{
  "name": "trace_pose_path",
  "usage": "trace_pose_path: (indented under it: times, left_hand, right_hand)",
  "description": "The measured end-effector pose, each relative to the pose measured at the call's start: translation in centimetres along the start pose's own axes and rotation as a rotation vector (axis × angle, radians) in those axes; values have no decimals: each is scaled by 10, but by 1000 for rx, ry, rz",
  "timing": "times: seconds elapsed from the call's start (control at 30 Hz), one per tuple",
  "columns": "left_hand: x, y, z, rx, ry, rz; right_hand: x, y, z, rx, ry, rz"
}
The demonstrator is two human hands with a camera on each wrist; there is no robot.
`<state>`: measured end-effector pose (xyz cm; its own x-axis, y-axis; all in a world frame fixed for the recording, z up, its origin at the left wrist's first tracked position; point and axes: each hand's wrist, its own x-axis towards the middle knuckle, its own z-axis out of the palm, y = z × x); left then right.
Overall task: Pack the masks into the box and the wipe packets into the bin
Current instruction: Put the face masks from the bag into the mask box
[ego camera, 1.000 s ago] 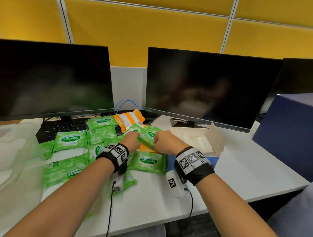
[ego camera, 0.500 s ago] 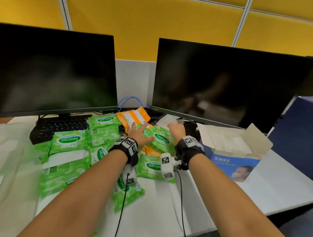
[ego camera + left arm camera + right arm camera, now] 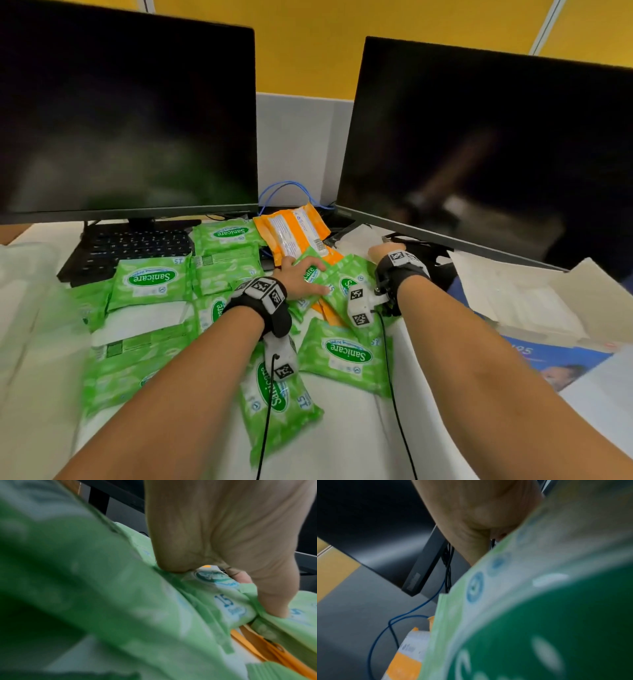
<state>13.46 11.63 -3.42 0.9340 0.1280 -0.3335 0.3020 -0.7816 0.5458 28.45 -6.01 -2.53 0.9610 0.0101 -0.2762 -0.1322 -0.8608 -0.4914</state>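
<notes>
Many green Sanicare wipe packets (image 3: pixel 347 354) lie spread over the white desk, with orange packets (image 3: pixel 294 229) behind them. My left hand (image 3: pixel 305 274) lies on a green packet (image 3: pixel 330 286) in the middle of the pile. In the left wrist view its thumb (image 3: pixel 169 555) and a finger (image 3: pixel 274 599) dig into that packet (image 3: pixel 223 601) from both sides. My right hand (image 3: pixel 380 251) reaches back under the right monitor, close to a white sheet (image 3: pixel 359 236); its fingers are hidden. The open blue KN95 mask box (image 3: pixel 561 359) stands at the right with white masks (image 3: pixel 513 298) inside.
A translucent bin (image 3: pixel 20 308) sits at the left edge. Two dark monitors (image 3: pixel 126 113) stand across the back, the right one (image 3: pixel 496 144) low over my right hand. A black keyboard (image 3: pixel 133 245) lies under the left monitor. Blue cables (image 3: pixel 287 190) loop between the screens.
The view has dropped closer to the desk. My right hand has left the green packet and reached back under the right monitor. My left hand stays on the pile and presses into a packet.
</notes>
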Motion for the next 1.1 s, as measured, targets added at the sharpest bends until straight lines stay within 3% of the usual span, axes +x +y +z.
trace_pose_path:
  times: [0.07,0.13,0.27,0.4,0.67,0.8,0.9,1.1]
  left_hand:
    - [-1,-2,1,-14,-1,6]
    - [0,-4,2,-17,6,1]
    - [5,-3,3,6,19,-17]
    - [7,-4,0,-60,20,-11]
    - [6,-6,-3,-122,-10,9]
    - [1,-5,-3,-160,-36,33]
    - [-2,-3,-2,-185,-26,40]
    - [-5,-2,0,-214,-18,17]
  right_hand:
    - [18,5,0,-1,-22,26]
    - [-31,-11,-18,-13,-70,48]
    - [-59,-20,-35,-130,-146,-59]
    - [-46,-15,-28,-245,-144,-88]
    - [-5,3,-8,-175,-101,-92]
    - [-13,7,-2,7,-96,-91]
    - [-27,4,-3,55,45,-203]
    - [-63,-15,-20,64,145,-574]
